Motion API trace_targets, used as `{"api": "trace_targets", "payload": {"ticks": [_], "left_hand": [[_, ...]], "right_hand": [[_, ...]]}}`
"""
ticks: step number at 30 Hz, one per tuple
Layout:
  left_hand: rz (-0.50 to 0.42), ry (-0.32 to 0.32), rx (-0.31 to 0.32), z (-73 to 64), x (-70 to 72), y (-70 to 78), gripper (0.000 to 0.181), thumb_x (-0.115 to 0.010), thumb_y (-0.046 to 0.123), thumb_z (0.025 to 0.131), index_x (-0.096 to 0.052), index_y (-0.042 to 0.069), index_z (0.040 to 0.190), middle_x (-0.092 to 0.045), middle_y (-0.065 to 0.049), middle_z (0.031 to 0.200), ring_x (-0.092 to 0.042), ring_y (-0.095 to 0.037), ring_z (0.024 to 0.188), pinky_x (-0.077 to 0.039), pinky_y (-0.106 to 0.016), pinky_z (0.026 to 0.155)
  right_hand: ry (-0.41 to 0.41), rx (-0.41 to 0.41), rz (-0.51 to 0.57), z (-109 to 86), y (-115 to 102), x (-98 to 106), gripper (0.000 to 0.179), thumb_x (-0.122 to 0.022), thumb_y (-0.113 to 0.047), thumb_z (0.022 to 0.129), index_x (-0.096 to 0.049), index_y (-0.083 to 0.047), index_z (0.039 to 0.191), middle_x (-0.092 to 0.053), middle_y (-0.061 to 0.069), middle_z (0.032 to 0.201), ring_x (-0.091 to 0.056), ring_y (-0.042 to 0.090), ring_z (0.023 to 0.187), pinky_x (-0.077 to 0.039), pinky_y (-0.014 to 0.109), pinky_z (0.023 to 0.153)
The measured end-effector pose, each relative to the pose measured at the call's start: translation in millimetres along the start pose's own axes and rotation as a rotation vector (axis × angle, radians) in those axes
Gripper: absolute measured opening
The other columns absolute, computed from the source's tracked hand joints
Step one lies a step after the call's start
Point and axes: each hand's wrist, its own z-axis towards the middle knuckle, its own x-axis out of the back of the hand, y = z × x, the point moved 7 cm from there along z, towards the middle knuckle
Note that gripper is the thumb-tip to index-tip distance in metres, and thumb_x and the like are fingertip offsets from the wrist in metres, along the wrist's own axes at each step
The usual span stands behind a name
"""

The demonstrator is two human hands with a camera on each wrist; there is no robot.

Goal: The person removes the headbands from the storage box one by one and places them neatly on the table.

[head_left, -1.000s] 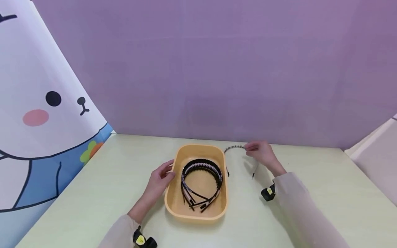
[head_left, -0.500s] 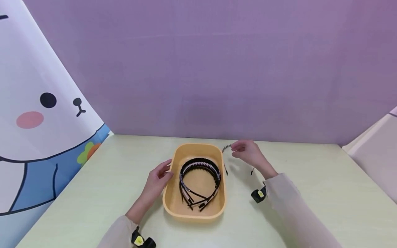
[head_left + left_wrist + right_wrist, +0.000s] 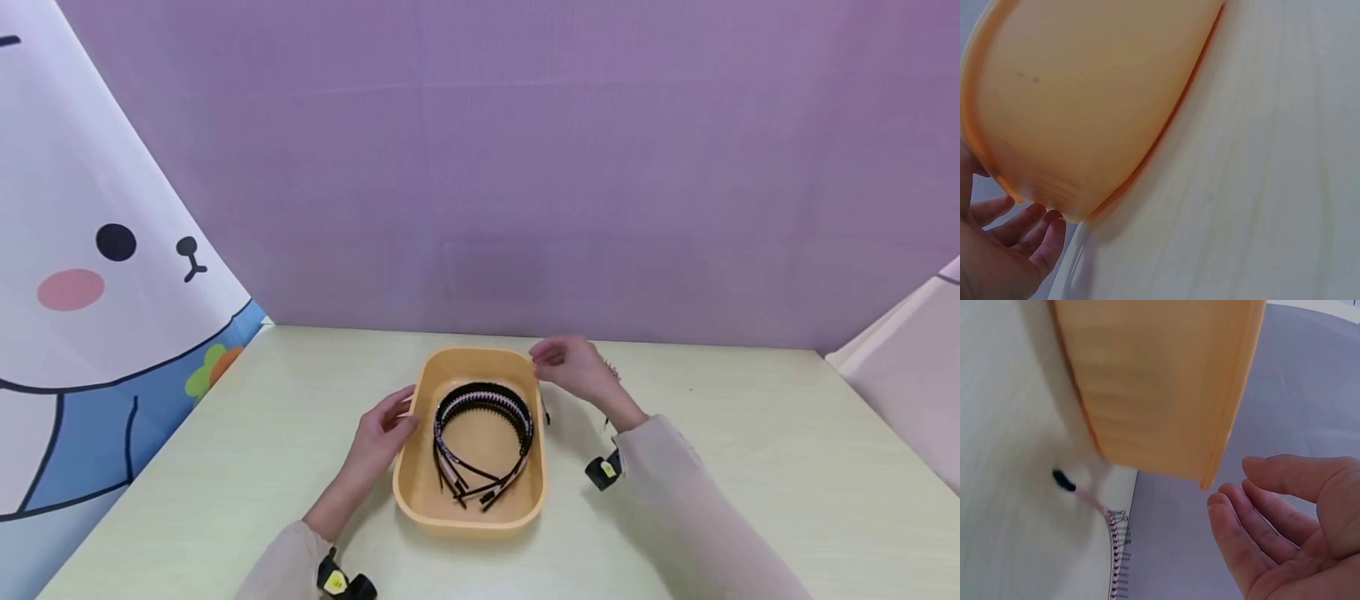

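A yellow-orange plastic bin (image 3: 468,525) sits on the table with several toothed headbands (image 3: 483,396) lying in it, mostly black, some pinkish. My left hand (image 3: 380,437) rests at the bin's left side, fingertips against the outer wall in the left wrist view (image 3: 1016,240), thumb beside the rim. At the bin's far right corner is my right hand (image 3: 573,367), thumb and fingers spread apart with nothing between them and fingertips right at the rim. A thin pinkish headband with dark tips (image 3: 1115,550) lies on the table outside the bin, mostly hidden by the right hand in the head view.
The pale table (image 3: 750,450) extends on both sides of the bin. A purple cloth backdrop (image 3: 480,167) rises along its back edge. A cartoon-printed panel (image 3: 97,350) stands at the left, and a pale panel (image 3: 915,358) at the right.
My right hand has let go of the thin headband and moved left to the bin's far right corner. The headband stays right of the bin. My left hand holds its place.
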Motion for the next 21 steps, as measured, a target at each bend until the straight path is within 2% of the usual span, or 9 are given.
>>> {"api": "trace_targets", "payload": {"ticks": [11,21], "left_hand": [[0.016,0.004,0.002,0.8,0.4,-1.0,0.049,-0.054,0.002,0.090,-0.046,-0.001,0.138,-0.056,-0.026,0.129,-0.057,-0.034,0.114,-0.047,-0.019,0.085],[0.037,0.004,0.008,1.8,0.3,-1.8,0.048,-0.054,0.004,0.090,-0.047,0.001,0.138,-0.057,-0.026,0.128,-0.058,-0.034,0.113,-0.050,-0.027,0.089]], "right_hand": [[-0.036,0.092,0.046,6.6,-17.9,-15.4,0.027,-0.064,0.003,0.081,-0.063,0.013,0.106,-0.066,0.028,0.102,-0.066,0.033,0.091,-0.054,0.037,0.081],[-0.093,0.085,0.020,11.3,-23.1,-30.2,0.025,-0.065,0.002,0.082,-0.064,0.009,0.105,-0.068,0.024,0.102,-0.066,0.030,0.093,-0.054,0.035,0.082]]}}
